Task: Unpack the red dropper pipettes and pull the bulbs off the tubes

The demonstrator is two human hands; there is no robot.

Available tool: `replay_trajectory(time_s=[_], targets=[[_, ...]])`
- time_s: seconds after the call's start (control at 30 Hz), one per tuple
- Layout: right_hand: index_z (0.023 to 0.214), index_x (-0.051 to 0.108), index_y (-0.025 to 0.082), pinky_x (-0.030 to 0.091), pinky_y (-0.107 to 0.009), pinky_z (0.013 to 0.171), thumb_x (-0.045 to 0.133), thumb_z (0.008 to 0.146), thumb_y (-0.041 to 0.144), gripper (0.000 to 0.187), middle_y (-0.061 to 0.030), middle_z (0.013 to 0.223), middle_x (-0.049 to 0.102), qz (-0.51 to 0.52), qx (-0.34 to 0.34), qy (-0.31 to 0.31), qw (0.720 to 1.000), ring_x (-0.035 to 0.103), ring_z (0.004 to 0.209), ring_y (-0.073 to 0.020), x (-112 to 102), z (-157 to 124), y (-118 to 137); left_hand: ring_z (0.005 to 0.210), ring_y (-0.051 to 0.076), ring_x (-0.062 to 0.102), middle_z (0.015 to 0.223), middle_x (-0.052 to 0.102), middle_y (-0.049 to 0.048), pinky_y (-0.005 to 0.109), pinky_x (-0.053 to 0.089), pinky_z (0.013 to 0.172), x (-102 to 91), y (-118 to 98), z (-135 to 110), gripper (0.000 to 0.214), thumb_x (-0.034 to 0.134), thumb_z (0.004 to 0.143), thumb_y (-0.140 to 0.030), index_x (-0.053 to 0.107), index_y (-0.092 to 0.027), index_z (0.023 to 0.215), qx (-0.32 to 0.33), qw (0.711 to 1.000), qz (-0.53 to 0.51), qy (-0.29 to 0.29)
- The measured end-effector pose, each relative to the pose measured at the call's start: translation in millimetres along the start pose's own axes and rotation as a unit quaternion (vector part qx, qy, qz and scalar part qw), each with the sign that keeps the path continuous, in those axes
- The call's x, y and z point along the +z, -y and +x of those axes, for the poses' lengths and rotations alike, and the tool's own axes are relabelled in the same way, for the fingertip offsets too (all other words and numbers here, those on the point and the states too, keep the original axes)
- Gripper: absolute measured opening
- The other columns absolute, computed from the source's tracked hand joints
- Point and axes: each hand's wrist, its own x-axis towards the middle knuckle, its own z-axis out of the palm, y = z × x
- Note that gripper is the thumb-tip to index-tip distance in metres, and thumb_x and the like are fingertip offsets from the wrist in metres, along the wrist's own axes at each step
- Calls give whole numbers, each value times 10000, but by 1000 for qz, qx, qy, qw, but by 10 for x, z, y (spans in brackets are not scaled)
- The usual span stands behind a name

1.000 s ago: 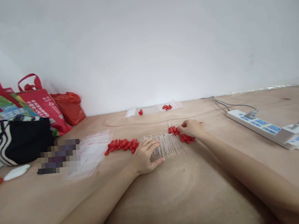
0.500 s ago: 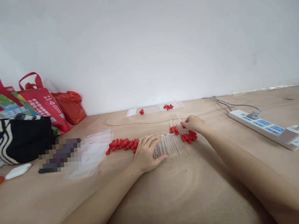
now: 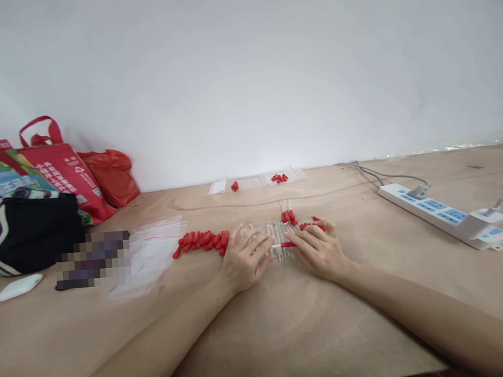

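Note:
Low over the wooden table, my left hand (image 3: 246, 258) is closed with its fingertips on a thin glass tube (image 3: 277, 245). Fingers of my right hand (image 3: 322, 249) are closed on a red rubber bulb (image 3: 288, 244), which lines up with that tube and seems to meet its end. Many loose glass tubes (image 3: 283, 232) lie under and between both hands. Left of my left hand is a heap of red bulbs (image 3: 201, 241); a smaller group (image 3: 312, 226) is partly hidden behind my right hand. Just beyond lie several droppers (image 3: 287, 213), glass tubes with red bulbs fitted.
Clear plastic bags (image 3: 152, 253) lie at the left, beside a blurred-out dark object (image 3: 95, 260) and a white case (image 3: 19, 287). Shopping bags (image 3: 61, 173) and a black bag (image 3: 30, 232) stand farther left. Bagged droppers (image 3: 251, 183) rest by the wall. A power strip (image 3: 443, 215) with cables is right.
My right hand has come back from the droppers beyond, moving left and nearer, and now holds a red bulb against the tube at my left hand. The view has shifted slightly.

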Motion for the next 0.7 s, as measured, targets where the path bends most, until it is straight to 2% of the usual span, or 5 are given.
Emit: replay_trajectory(time_s=[0.13,0.3,0.47,0.7], targets=[[982,587,209,279,-340,813,532,794,192,196,1,779,654,17,-15,2,1000,522,729,-128,32,27,43,865,171,594,836,682,-4,471,263,973,8,-46,10,154,473,832,-192,599,-215,919,7,1000,-17,7],[877,616,252,260,-356,801,541,796,305,123,23,697,632,34,-18,9,999,511,711,-125,17,51,42,819,149,609,727,675,-12,464,270,988,28,-54,-4,146,454,841,-154,596,-189,837,13,1000,-25,-10],[786,625,256,248,-359,809,551,793,290,82,52,571,594,35,-43,-3,998,506,685,-114,-23,45,43,807,129,621,699,665,-4,419,299,1005,-40,-60,-16,215,383,862,-115,587,-169,823,40,998,-57,-1],[740,625,254,249,-360,817,536,783,258,100,62,550,566,66,-64,5,996,511,708,-114,-56,19,21,811,127,630,698,664,-1,422,303,1016,-88,-72,-27,262,352,850,-88,591,-182,801,20,995,-92,25]])
